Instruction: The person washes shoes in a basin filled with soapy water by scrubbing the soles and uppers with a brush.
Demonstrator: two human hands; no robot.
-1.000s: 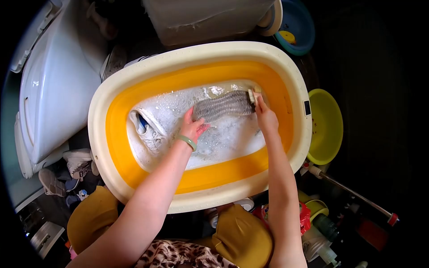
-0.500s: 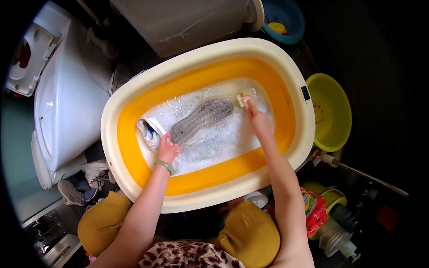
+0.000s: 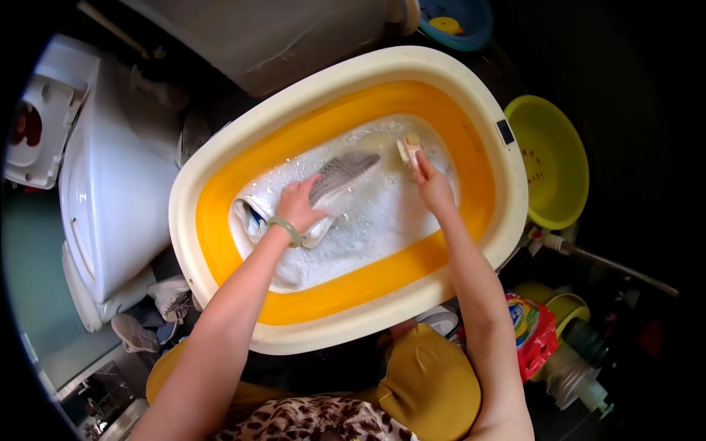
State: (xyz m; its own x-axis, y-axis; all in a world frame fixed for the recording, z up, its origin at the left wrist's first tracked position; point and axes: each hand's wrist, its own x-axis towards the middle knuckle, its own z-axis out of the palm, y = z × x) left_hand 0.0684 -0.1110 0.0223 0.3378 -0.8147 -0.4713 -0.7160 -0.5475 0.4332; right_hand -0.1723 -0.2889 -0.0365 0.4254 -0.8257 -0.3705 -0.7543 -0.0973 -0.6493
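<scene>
A shoe with a grey ridged sole lies tilted in the sudsy water of a yellow tub with a cream rim. Around its near end is my left hand, a pale green bangle at the wrist; the fingers are partly spread and some grip is hidden. My right hand is closed on a small scrubbing brush, held apart from the shoe on its right. To the left of my left hand sits another white shoe, with blue showing inside, half in the foam.
A yellow-green basin stands right of the tub, and a blue basin holds a yellow item at the back. White toilet and several shoes are at left. A red detergent bag and bottles lie lower right.
The shoe has rolled from sole-up onto a tilt, and my left hand has shifted right and up over it. The brush in my right hand has turned and sits slightly farther right.
</scene>
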